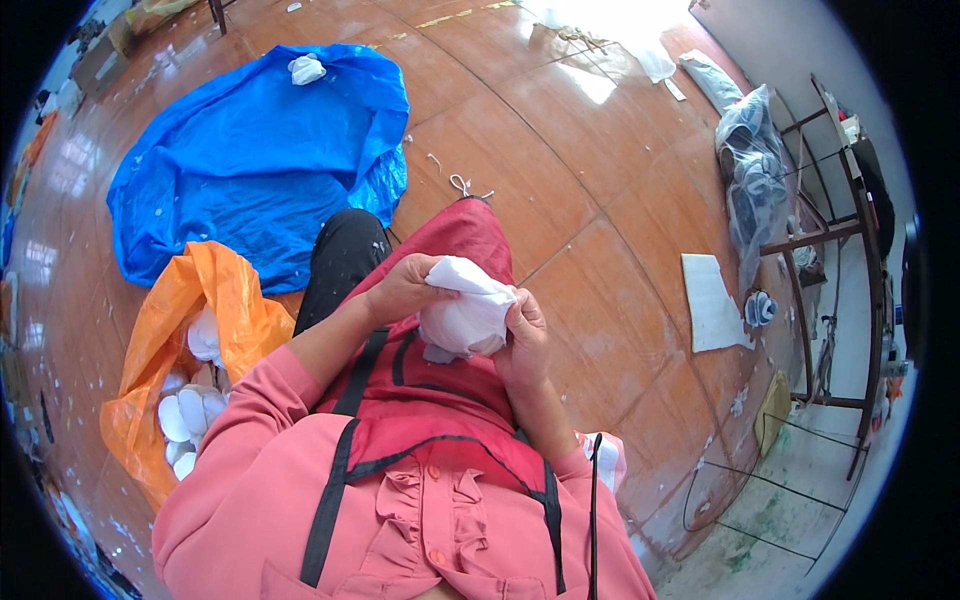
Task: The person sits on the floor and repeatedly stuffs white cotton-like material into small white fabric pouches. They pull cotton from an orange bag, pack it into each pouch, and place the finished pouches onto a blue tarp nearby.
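Observation:
Above my lap, a piece of white cloth [465, 318] is stretched between my two hands. My left hand [408, 288] pinches its upper left edge, and my right hand [525, 325] grips the upper right corner. The cloth bulges and sags below the fingers; whether anything is inside it cannot be made out. Beneath it lies the red apron [440, 390] with black trim that I wear. Beside my left arm an orange plastic bag [150, 400] gapes, with several white oval pads [185, 412] in it.
A blue plastic sheet [250, 150] spreads on the tiled floor ahead left, a crumpled white piece [307, 69] on its far edge. To the right lie a white flat sheet [712, 303] and a clear plastic bag [752, 175]. A dark metal frame [868, 290] stands by the wall.

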Available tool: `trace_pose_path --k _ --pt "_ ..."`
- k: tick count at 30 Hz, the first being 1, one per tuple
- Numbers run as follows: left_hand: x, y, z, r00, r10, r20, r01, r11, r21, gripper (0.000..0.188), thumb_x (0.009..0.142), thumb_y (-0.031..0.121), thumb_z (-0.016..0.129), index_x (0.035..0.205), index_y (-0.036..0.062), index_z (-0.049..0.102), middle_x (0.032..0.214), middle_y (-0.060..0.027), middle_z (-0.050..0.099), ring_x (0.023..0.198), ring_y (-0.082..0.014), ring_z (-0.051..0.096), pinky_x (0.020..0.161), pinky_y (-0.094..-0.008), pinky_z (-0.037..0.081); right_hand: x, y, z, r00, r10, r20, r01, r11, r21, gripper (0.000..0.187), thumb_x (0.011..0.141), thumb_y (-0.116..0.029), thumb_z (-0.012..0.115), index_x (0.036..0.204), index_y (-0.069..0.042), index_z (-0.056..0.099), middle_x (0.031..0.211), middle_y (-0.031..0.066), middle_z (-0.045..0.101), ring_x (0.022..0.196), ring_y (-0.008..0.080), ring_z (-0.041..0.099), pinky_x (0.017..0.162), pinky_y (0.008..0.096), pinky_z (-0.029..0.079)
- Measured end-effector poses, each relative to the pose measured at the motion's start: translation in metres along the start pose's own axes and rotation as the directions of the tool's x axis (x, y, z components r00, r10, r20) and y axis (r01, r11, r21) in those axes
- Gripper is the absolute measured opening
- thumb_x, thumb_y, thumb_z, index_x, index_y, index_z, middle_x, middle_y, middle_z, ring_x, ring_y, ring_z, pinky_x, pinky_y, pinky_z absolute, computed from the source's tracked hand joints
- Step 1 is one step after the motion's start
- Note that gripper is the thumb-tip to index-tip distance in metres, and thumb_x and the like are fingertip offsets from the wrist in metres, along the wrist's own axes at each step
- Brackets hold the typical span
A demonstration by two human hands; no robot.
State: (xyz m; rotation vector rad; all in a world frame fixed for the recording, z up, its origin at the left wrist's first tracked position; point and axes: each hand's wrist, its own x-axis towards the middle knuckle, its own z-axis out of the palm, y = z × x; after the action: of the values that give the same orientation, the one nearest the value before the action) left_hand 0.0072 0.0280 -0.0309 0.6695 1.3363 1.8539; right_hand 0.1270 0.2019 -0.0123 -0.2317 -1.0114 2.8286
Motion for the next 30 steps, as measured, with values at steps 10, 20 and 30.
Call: trace_pose_path --k 10,20,30 --pt "-0.003 0.062 0.019 0.996 0.085 -0.005 -0.078 0.936 0.342 0.031 0.077 0.007 0.081 0.105 0.0036 0.068 0.1 -0.0056 0.07 0.096 -0.0168 0.066 0.088 -0.0306 0.052 0.017 -0.021 -0.001 0.988 -0.047 0.146 0.095 0.935 -0.343 0.007 0.098 -0.011 0.06 0.094 -0.005 0.059 0.098 0.0015 0.057 0.087 0.0086 0.052 0.078 0.0246 0.045" --pt "-0.002 0.048 0.037 0.867 0.483 -0.125 -0.272 0.668 0.693 0.021 0.073 0.016 0.081 0.074 0.0084 0.061 0.073 -0.0073 0.062 0.068 -0.0249 0.059 0.062 -0.0359 0.046 0.016 -0.021 -0.002 0.956 -0.266 0.123 0.273 0.655 -0.705 0.008 0.088 -0.003 0.07 0.095 -0.001 0.067 0.102 0.0071 0.062 0.095 0.0153 0.057 0.082 0.0263 0.047" --pt "-0.008 0.026 0.044 0.918 0.299 -0.261 -0.126 0.843 0.523 0.024 0.077 0.011 0.083 0.083 0.0083 0.06 0.079 -0.0013 0.058 0.074 -0.0127 0.057 0.065 -0.0289 0.045 0.018 -0.008 -0.001 0.924 -0.336 0.185 0.36 0.593 -0.721 0.007 0.093 -0.006 0.065 0.092 -0.001 0.062 0.1 0.006 0.06 0.093 0.0142 0.056 0.083 0.0272 0.046"
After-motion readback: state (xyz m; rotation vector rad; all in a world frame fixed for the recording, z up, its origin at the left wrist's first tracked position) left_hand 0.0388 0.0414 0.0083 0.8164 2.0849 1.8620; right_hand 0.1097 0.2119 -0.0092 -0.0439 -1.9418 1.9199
